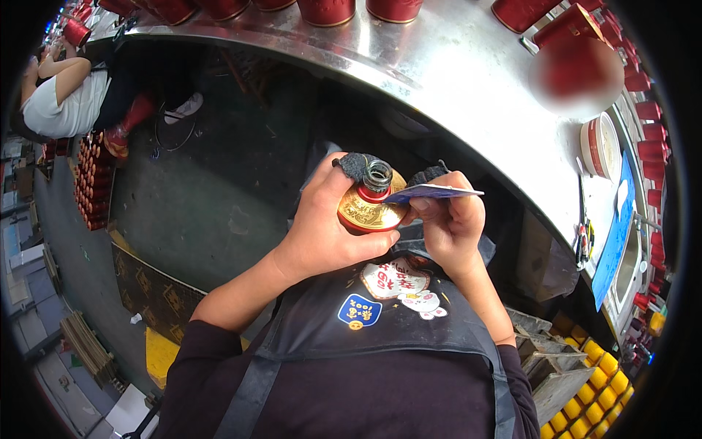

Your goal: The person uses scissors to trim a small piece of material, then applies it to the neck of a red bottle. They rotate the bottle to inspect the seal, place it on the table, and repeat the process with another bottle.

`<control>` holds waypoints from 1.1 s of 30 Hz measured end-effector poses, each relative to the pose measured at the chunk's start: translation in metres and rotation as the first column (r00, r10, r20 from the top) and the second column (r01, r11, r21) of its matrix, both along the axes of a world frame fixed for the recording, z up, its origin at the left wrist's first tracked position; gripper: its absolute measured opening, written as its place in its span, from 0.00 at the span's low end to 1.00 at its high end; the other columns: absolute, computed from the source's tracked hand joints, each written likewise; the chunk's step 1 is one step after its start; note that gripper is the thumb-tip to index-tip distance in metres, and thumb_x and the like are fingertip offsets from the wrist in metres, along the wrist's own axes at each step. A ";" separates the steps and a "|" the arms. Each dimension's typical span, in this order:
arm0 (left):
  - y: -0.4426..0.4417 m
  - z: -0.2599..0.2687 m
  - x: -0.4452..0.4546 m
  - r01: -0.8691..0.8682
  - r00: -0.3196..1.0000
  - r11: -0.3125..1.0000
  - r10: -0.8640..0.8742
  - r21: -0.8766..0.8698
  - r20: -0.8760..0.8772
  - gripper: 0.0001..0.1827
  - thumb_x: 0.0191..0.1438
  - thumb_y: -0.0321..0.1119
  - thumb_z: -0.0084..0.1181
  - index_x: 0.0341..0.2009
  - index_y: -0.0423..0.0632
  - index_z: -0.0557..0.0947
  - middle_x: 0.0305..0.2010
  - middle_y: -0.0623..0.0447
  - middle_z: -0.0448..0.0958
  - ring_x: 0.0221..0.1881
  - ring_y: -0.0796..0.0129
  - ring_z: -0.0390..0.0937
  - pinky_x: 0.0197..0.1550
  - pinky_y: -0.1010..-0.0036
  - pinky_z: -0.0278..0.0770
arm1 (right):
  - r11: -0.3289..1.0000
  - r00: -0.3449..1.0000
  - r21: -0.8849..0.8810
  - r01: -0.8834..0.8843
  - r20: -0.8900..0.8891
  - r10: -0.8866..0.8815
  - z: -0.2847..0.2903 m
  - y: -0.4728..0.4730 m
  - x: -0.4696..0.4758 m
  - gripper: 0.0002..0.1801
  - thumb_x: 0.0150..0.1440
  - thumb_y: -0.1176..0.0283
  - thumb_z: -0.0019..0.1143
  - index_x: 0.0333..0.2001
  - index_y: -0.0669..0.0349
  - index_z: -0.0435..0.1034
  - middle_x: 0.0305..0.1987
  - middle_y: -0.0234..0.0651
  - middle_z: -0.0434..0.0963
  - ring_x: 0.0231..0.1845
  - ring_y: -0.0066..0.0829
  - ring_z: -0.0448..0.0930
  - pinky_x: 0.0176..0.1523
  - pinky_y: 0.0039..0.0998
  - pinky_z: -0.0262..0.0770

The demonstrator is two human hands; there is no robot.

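Note:
My left hand (321,222) is wrapped around a red bottle with a gold, embossed shoulder (370,215). Its clear glass mouth (378,174) is uncapped and tilts up towards me. Pinched between thumb and fingers of my right hand (456,225) is a thin flat card (436,191) with a blue face. The card's left end is at the base of the bottle's neck; whether it touches there I cannot tell. Dark knitted covers sit on some fingers of both hands. Below the bottle is my black apron (378,335), which bears printed patches.
A curved steel worktable (439,93) spans the far side, with red containers (326,11) along it. At right are a white tub (600,145), hand tools (584,241) and a blue mat (614,247). Left, a co-worker (68,104) sits near stacked red items (90,186). Yellow items (595,384) fill the lower right.

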State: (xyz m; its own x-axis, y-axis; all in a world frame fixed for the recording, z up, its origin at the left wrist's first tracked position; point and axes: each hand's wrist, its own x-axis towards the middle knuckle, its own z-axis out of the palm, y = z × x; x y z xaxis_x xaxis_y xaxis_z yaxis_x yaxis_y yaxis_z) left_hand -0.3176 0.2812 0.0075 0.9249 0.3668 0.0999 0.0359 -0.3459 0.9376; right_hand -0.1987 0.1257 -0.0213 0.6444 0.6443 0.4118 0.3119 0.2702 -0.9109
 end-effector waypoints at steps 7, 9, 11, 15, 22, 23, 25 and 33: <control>0.002 0.000 0.000 0.008 1.000 1.000 -0.008 -0.027 -0.013 0.32 0.35 0.35 0.75 0.48 0.43 0.78 0.47 0.47 0.73 0.47 0.56 0.76 0.51 0.65 0.76 | 0.991 0.966 -0.114 -0.064 -0.255 0.033 0.007 0.000 0.003 0.05 0.58 0.88 0.55 0.37 0.68 0.72 0.32 0.33 0.77 0.28 0.19 0.80 0.30 0.20 0.76; 0.003 0.000 0.000 0.008 1.000 1.000 -0.008 -0.014 -0.010 0.32 0.35 0.35 0.76 0.48 0.44 0.78 0.48 0.47 0.73 0.47 0.56 0.76 0.51 0.65 0.76 | 0.992 0.950 -0.119 -0.036 -0.313 -0.003 0.007 0.001 0.000 0.03 0.60 0.85 0.57 0.38 0.68 0.72 0.32 0.32 0.77 0.28 0.18 0.79 0.30 0.20 0.76; 0.004 0.000 0.001 0.013 1.000 1.000 -0.013 0.012 -0.002 0.33 0.35 0.35 0.76 0.48 0.44 0.78 0.48 0.47 0.73 0.48 0.56 0.76 0.52 0.65 0.76 | 0.993 0.961 -0.116 -0.002 -0.276 -0.031 0.007 0.002 -0.001 0.03 0.61 0.85 0.57 0.39 0.69 0.72 0.32 0.32 0.78 0.28 0.17 0.79 0.29 0.21 0.75; 0.005 0.001 0.001 0.006 1.000 1.000 -0.006 -0.018 0.000 0.32 0.35 0.35 0.76 0.48 0.44 0.79 0.48 0.47 0.73 0.47 0.56 0.76 0.51 0.65 0.76 | 0.994 0.983 -0.110 0.022 -0.178 -0.042 0.004 0.002 -0.002 0.04 0.59 0.86 0.57 0.38 0.69 0.72 0.31 0.33 0.77 0.27 0.19 0.80 0.29 0.21 0.75; 0.004 0.001 -0.001 -0.001 1.000 0.998 0.000 -0.068 -0.012 0.32 0.34 0.35 0.75 0.47 0.44 0.79 0.48 0.47 0.72 0.47 0.56 0.76 0.51 0.65 0.76 | 0.988 0.984 -0.151 -0.025 -0.181 -0.003 0.011 0.002 0.002 0.06 0.58 0.87 0.57 0.39 0.68 0.73 0.31 0.34 0.77 0.26 0.22 0.80 0.29 0.22 0.76; 0.004 0.000 -0.001 -0.002 1.000 0.997 0.001 -0.080 -0.014 0.32 0.34 0.35 0.75 0.47 0.44 0.78 0.47 0.47 0.72 0.47 0.56 0.76 0.51 0.65 0.76 | 0.986 0.981 -0.164 -0.035 -0.192 0.003 0.012 0.001 0.003 0.06 0.58 0.86 0.57 0.40 0.68 0.73 0.31 0.34 0.78 0.26 0.21 0.80 0.30 0.22 0.76; 0.005 -0.001 -0.001 0.012 1.000 0.999 -0.012 -0.052 -0.010 0.32 0.34 0.35 0.75 0.47 0.44 0.78 0.48 0.47 0.72 0.47 0.56 0.76 0.51 0.65 0.76 | 0.981 0.977 -0.188 -0.054 -0.215 0.013 0.015 0.002 0.005 0.07 0.59 0.85 0.57 0.42 0.68 0.74 0.32 0.34 0.79 0.27 0.21 0.80 0.30 0.22 0.76; 0.006 -0.002 -0.001 0.026 1.000 1.000 -0.026 -0.017 -0.002 0.33 0.34 0.36 0.75 0.49 0.44 0.77 0.48 0.47 0.72 0.47 0.57 0.76 0.51 0.65 0.76 | 0.968 0.963 -0.212 -0.132 -0.258 0.075 0.024 0.003 0.010 0.11 0.60 0.83 0.58 0.47 0.68 0.73 0.35 0.33 0.81 0.30 0.16 0.79 0.33 0.21 0.76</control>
